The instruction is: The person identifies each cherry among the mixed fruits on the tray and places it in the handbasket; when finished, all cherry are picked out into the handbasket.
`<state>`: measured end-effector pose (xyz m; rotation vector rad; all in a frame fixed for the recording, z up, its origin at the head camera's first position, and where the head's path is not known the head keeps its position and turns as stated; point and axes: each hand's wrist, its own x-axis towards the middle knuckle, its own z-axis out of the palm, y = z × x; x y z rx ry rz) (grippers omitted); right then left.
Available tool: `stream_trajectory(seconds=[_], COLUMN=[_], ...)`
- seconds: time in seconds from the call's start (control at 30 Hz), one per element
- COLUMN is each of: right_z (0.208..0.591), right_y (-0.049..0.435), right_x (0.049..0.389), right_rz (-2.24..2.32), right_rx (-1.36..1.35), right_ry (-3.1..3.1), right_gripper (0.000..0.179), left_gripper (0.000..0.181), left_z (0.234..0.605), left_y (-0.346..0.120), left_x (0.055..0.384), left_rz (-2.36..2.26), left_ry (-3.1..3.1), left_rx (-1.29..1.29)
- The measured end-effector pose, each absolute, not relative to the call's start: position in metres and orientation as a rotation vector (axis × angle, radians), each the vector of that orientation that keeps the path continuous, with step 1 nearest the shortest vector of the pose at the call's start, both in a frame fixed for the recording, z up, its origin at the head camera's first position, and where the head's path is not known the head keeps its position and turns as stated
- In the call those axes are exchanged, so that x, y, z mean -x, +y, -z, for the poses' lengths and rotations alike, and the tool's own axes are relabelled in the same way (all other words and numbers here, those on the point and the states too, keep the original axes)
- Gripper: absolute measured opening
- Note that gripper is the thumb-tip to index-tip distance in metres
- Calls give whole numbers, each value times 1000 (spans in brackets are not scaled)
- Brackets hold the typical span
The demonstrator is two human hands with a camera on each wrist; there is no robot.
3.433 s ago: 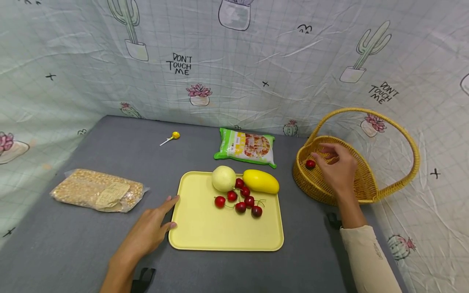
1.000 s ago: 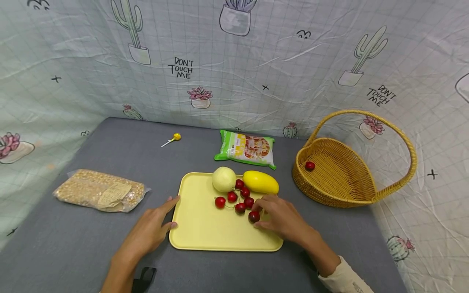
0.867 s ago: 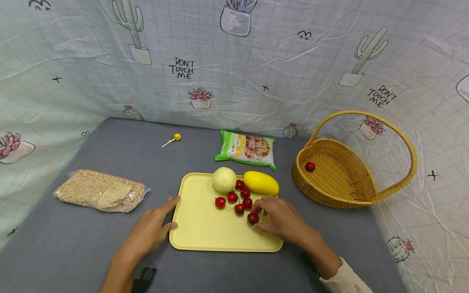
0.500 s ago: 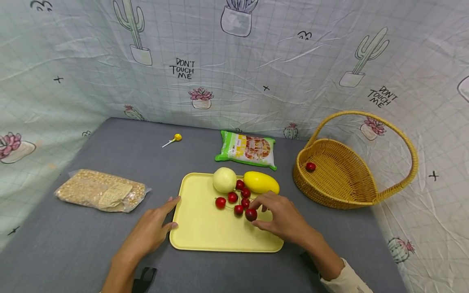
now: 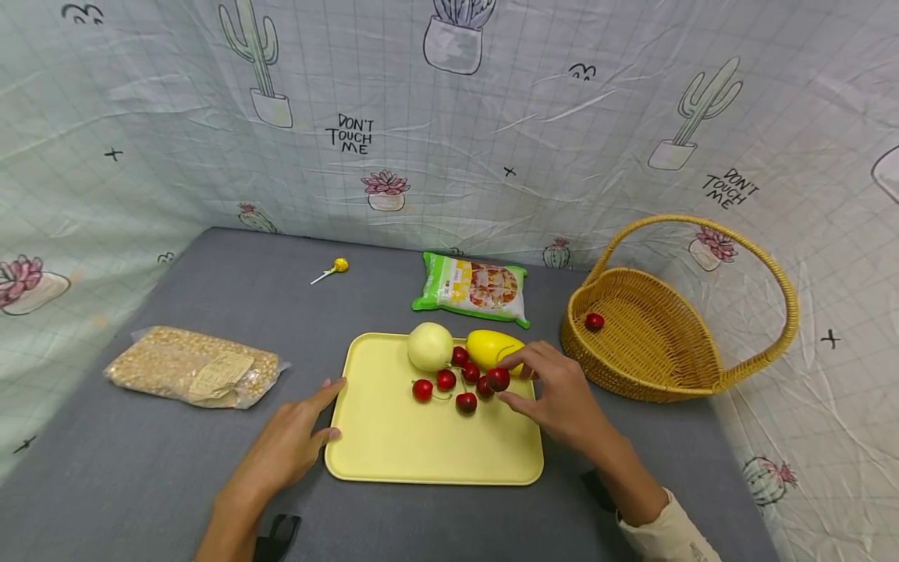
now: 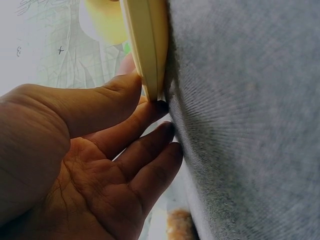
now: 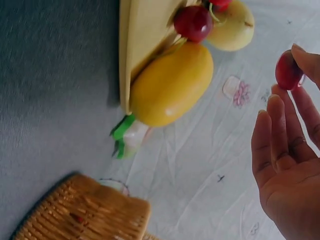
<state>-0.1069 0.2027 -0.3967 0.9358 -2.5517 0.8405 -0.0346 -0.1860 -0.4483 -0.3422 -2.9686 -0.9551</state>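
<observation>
My right hand [image 5: 562,394] pinches a dark red cherry [image 5: 498,379] between thumb and fingertips, above the right side of the yellow tray [image 5: 393,445]. In the right wrist view the other fingers of the hand stretch out below the pinched cherry [image 7: 288,71]. Several more cherries [image 5: 445,380] with stems lie on the tray, beside a pale round fruit [image 5: 430,346] and a yellow oval fruit [image 5: 488,346], partly hidden by my right hand. My left hand [image 5: 291,437] rests at the tray's left edge, its thumb and forefinger touching the rim [image 6: 145,50].
A wicker basket [image 5: 618,375] with a tall handle stands at the right, one cherry [image 5: 594,321] inside. Behind the tray lies a green-and-white food packet [image 5: 474,286]. A yellow lollipop [image 5: 340,265] lies back left, and a bag of corn kernels [image 5: 197,365] left of the tray.
My right hand came from the basket to the tray, took hold of a cherry and has lifted it up and to the right. Nearby cherries shifted slightly. My left hand stayed put.
</observation>
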Motion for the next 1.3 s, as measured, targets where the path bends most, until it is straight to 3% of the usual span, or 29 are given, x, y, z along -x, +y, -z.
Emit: stream_trajectory(seconds=[0.8,1.3], right_z=[392,402], right_y=[262,297], right_x=[150,182], right_rz=[-910,-1034], right_rx=[-534,-308], right_ry=[-2415,-2299], right_gripper=[44,36], left_gripper=[75,74], left_z=[449,448], left_y=[-187,-186], left_x=[34,35], left_rz=[952,945], left_ry=[-2972,-2969], left_rx=[337,353])
